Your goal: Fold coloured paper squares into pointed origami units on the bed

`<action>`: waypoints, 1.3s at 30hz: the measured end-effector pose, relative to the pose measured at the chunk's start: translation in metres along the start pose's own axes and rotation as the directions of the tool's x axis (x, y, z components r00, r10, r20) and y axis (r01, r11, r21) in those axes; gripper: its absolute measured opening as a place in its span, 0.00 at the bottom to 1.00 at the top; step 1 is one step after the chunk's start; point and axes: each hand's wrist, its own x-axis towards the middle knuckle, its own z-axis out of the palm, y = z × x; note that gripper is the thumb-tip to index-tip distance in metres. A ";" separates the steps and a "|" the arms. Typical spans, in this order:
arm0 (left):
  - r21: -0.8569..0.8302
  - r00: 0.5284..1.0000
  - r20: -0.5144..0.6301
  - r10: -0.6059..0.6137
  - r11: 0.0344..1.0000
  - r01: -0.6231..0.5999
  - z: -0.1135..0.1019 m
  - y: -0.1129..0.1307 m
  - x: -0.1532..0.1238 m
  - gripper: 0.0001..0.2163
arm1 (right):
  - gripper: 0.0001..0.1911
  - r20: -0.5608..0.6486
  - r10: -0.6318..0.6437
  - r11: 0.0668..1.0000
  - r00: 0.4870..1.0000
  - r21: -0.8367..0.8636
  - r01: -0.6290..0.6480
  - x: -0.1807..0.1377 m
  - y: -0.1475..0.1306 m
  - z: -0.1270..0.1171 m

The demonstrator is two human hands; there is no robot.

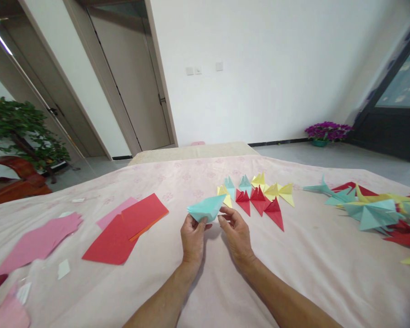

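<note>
A light blue piece of folded origami paper (207,207) is held just above the table, its pointed end toward the right. My left hand (193,234) pinches its lower left part between thumb and fingers. At its right side, my right hand (235,230) has thumb and fingertips drawn together by the paper's edge; whether they grip it I cannot make out. Just beyond my right hand stand several small folded paper pieces: red ones (258,200), yellow ones (274,191) and light blue ones (245,183).
A pile of folded paper cranes (372,212) lies at the right. Red paper sheets (114,241) and pink paper sheets (41,239) lie on the left. A pale flowered cloth (177,291) covers the table. Paper scraps (64,269) are near the left edge.
</note>
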 end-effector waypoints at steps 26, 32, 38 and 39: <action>0.116 1.000 0.026 -0.002 0.993 -0.001 0.000 0.003 -0.001 0.13 | 0.35 0.117 -0.025 0.937 0.993 0.348 -0.018 0.008 -0.004 -0.005; 0.107 1.000 -0.004 -0.007 0.994 0.008 -0.002 0.000 0.002 0.15 | 0.36 -0.004 0.023 0.972 1.000 0.235 -0.021 0.011 0.001 -0.004; 0.092 1.000 -0.029 -0.004 0.996 0.007 -0.004 -0.001 0.004 0.12 | 0.31 -0.062 -0.002 0.995 0.998 0.104 0.009 0.011 0.012 -0.004; 0.099 0.999 -0.037 0.000 0.995 0.003 -0.004 -0.001 0.004 0.11 | 0.31 -0.073 -0.004 0.996 0.997 0.086 0.010 0.011 0.013 -0.004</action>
